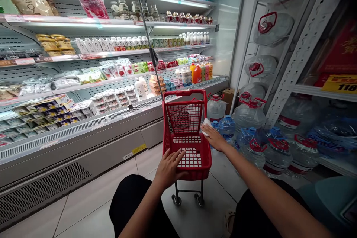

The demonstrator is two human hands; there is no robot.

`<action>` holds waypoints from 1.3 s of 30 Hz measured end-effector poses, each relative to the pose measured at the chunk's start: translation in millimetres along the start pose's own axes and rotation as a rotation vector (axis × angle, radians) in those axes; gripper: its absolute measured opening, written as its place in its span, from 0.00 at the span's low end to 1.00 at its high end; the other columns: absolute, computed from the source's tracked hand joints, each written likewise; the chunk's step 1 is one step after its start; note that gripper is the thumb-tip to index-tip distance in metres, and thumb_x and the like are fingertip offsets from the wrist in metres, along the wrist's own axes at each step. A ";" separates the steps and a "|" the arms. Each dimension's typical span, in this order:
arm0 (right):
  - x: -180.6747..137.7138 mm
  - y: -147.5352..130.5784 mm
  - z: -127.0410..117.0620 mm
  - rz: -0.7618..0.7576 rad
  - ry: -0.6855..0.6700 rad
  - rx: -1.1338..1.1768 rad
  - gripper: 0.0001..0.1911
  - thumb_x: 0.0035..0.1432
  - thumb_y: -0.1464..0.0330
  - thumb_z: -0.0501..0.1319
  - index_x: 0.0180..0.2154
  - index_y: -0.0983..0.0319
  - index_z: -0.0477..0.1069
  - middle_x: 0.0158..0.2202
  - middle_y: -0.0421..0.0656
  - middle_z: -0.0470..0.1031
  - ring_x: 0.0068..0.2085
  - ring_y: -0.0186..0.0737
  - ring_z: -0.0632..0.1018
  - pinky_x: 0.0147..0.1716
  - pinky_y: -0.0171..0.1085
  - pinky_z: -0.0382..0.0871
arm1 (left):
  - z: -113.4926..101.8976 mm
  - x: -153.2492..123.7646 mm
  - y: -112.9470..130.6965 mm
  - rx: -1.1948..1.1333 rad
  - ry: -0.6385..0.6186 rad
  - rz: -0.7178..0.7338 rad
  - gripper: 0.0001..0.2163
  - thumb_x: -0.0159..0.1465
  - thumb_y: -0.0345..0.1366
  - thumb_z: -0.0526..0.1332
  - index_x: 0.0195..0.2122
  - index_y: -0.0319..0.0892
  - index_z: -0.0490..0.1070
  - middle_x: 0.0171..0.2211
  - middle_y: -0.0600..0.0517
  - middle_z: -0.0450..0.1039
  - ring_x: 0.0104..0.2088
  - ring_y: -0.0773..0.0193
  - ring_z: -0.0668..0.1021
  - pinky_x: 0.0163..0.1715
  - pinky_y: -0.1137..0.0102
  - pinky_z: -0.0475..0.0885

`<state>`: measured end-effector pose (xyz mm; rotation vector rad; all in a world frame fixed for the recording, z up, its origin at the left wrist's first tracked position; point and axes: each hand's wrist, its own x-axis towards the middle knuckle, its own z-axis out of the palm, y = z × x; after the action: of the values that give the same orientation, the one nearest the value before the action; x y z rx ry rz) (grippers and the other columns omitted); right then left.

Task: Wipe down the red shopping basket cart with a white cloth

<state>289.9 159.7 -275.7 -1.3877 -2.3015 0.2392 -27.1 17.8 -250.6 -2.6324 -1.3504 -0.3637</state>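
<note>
A small red shopping cart stands on its wheels in front of me, its plastic grid basket holding nothing that I can see. My left hand rests at the basket's near left corner, fingers spread and nothing in them. At the basket's right side, my right hand presses a crumpled white cloth against the red plastic. Part of the cloth is hidden under the fingers, and whether it is a wipe or a tissue I cannot make out.
An open refrigerated case with stocked dairy shelves runs along the left. Large water bottles crowd the floor on the right, beside a white metal rack. Pale floor tiles lie below, and my knees flank the cart.
</note>
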 end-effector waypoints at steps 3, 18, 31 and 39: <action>-1.3 -5.7 5.1 -0.037 -0.015 0.027 0.31 0.76 0.55 0.39 0.75 0.50 0.45 0.77 0.39 0.49 0.76 0.45 0.50 0.73 0.55 0.51 | 1.9 1.4 6.2 -0.009 0.003 -0.055 0.45 0.65 0.55 0.67 0.76 0.53 0.44 0.69 0.44 0.65 0.66 0.49 0.72 0.70 0.47 0.57; 6.9 -22.5 16.3 -0.056 -0.024 0.224 0.31 0.76 0.51 0.37 0.74 0.48 0.50 0.76 0.38 0.51 0.76 0.46 0.50 0.73 0.60 0.48 | 10.8 15.9 21.8 -0.038 0.058 -0.214 0.45 0.67 0.56 0.64 0.77 0.48 0.39 0.69 0.43 0.66 0.66 0.49 0.71 0.72 0.47 0.52; -66.4 -98.8 61.7 -0.128 0.133 -0.038 0.30 0.77 0.62 0.41 0.76 0.53 0.42 0.76 0.40 0.50 0.76 0.42 0.51 0.73 0.55 0.48 | 31.8 46.3 14.0 -0.034 0.071 -0.207 0.45 0.66 0.53 0.63 0.77 0.46 0.40 0.72 0.44 0.59 0.69 0.52 0.67 0.71 0.50 0.53; -58.5 -28.7 36.7 -0.054 0.135 -0.122 0.30 0.76 0.61 0.40 0.76 0.52 0.42 0.76 0.39 0.51 0.75 0.41 0.53 0.73 0.54 0.49 | 16.6 46.5 -40.3 0.053 0.030 -0.004 0.44 0.63 0.57 0.66 0.75 0.47 0.50 0.76 0.45 0.50 0.75 0.50 0.55 0.74 0.50 0.44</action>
<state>273.8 97.5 -314.2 -1.3531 -2.2703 -0.0120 -31.4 81.4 -251.8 -2.5719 -1.3374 -0.3613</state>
